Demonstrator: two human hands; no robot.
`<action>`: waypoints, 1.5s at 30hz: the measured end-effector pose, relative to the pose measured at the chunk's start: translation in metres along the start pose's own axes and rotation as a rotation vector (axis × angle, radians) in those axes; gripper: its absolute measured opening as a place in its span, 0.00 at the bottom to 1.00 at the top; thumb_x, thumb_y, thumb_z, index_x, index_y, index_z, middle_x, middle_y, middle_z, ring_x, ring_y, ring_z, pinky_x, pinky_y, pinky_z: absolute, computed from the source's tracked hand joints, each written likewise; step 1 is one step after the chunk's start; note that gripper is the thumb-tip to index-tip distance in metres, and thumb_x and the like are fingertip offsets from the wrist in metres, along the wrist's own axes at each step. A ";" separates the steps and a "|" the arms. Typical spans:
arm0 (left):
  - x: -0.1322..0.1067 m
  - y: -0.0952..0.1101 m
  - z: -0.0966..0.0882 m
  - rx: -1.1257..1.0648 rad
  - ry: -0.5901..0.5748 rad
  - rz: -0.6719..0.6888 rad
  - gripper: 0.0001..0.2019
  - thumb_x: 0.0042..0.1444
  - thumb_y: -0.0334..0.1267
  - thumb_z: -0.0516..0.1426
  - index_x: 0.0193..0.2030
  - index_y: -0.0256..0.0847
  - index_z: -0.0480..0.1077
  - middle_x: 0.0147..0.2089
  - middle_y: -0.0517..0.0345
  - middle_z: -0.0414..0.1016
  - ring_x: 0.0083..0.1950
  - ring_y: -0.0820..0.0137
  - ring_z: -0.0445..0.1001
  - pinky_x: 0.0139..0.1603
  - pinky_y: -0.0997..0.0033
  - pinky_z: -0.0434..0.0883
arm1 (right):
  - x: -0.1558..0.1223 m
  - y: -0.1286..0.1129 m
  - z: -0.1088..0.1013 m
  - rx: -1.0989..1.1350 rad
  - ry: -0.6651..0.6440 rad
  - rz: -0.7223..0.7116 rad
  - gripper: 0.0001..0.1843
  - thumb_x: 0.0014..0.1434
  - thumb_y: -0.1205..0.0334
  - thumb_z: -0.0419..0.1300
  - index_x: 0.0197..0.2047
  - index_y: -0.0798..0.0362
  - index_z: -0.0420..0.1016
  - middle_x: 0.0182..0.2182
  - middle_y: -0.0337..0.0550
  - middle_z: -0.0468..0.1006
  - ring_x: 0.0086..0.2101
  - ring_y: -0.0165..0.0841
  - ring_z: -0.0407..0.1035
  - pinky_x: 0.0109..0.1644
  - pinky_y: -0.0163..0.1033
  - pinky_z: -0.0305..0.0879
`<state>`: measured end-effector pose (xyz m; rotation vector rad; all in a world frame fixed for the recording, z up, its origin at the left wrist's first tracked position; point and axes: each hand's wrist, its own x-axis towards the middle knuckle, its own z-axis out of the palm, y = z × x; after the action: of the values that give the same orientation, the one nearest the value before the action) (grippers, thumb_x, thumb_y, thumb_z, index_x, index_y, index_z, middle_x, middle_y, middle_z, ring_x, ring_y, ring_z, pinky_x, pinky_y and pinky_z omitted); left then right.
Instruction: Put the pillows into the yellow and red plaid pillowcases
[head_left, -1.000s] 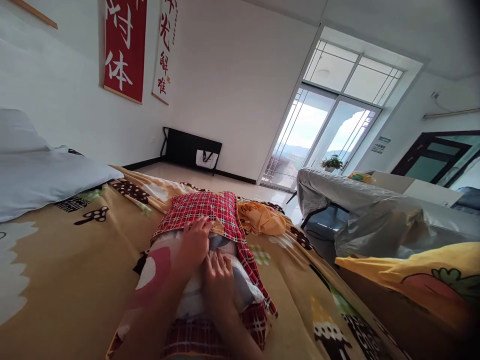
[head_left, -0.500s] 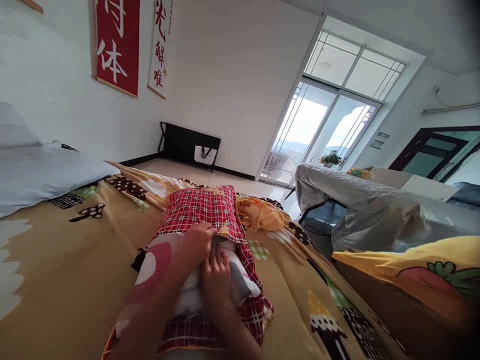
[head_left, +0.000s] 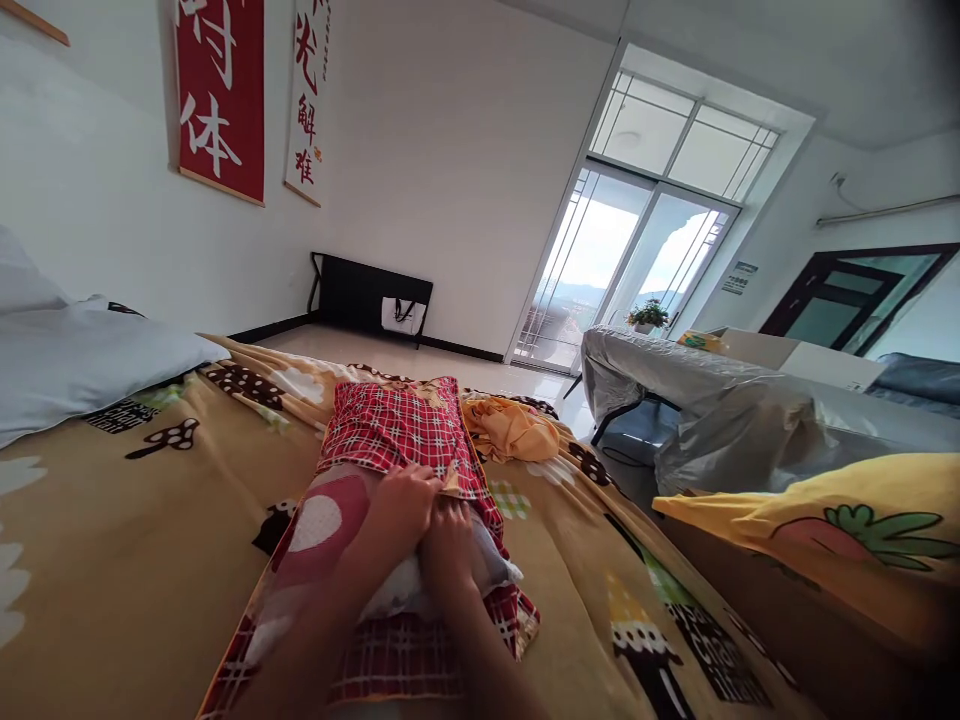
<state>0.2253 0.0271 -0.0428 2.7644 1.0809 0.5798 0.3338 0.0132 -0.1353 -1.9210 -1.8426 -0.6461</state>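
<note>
A pillow (head_left: 311, 525) with a white and pink patterned cover lies partly inside a red plaid pillowcase (head_left: 382, 425) on the bed. My left hand (head_left: 409, 497) is closed on the front edge of the pillowcase opening, fingers bent over the cloth. Just to its right, my right hand (head_left: 448, 545) grips the top of the pillow, its fingertips at the pillowcase edge and partly hidden there. The lower layer of the plaid cloth spreads out beneath the pillow and my forearms. Beyond the pillowcase's right side sits a crumpled orange cloth (head_left: 517, 428).
The bed is covered by a tan patterned blanket (head_left: 187, 540). A white pillow (head_left: 112, 355) lies at the left, a yellow printed cushion (head_left: 847, 515) at the right. Plastic-covered furniture (head_left: 720, 390) stands beyond. A black folded frame (head_left: 349, 290) leans against the wall.
The pillowcase edge has come down over my right fingertips and the grey part of the pillow. Both hands have shifted slightly to the right. The camera view has turned a little.
</note>
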 end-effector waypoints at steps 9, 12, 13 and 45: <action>-0.013 -0.087 -0.018 -0.076 0.100 -0.239 0.17 0.54 0.27 0.51 0.49 0.37 0.72 0.53 0.47 0.72 0.55 0.59 0.69 0.58 0.57 0.63 | -0.021 -0.027 -0.063 0.011 -0.005 -0.093 0.24 0.60 0.71 0.51 0.59 0.60 0.68 0.55 0.65 0.70 0.55 0.50 0.65 0.55 0.58 0.60; -0.014 -0.110 -0.013 -0.169 0.140 -0.320 0.17 0.54 0.29 0.50 0.49 0.34 0.71 0.53 0.45 0.73 0.54 0.60 0.71 0.57 0.60 0.65 | -0.031 -0.044 -0.070 0.155 -0.027 -0.349 0.26 0.63 0.63 0.51 0.64 0.55 0.61 0.62 0.54 0.63 0.62 0.43 0.55 0.63 0.54 0.54; -0.013 -0.115 -0.010 -0.185 0.148 -0.337 0.16 0.54 0.29 0.49 0.48 0.33 0.71 0.52 0.44 0.74 0.53 0.60 0.72 0.57 0.62 0.65 | -0.033 -0.050 -0.070 0.182 -0.036 -0.415 0.27 0.63 0.61 0.51 0.65 0.53 0.59 0.64 0.51 0.60 0.64 0.41 0.51 0.64 0.52 0.52; -0.008 -0.019 -0.020 -0.208 0.237 -0.060 0.10 0.60 0.31 0.46 0.36 0.41 0.67 0.35 0.53 0.73 0.39 0.66 0.70 0.41 0.67 0.64 | -0.010 0.021 -0.008 0.287 0.452 -0.033 0.20 0.61 0.70 0.48 0.54 0.57 0.70 0.33 0.47 0.72 0.34 0.37 0.65 0.36 0.41 0.63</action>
<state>0.2000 0.0357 -0.0314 2.5226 1.0737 0.9716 0.3541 -0.0010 -0.1343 -1.4247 -1.5817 -0.7120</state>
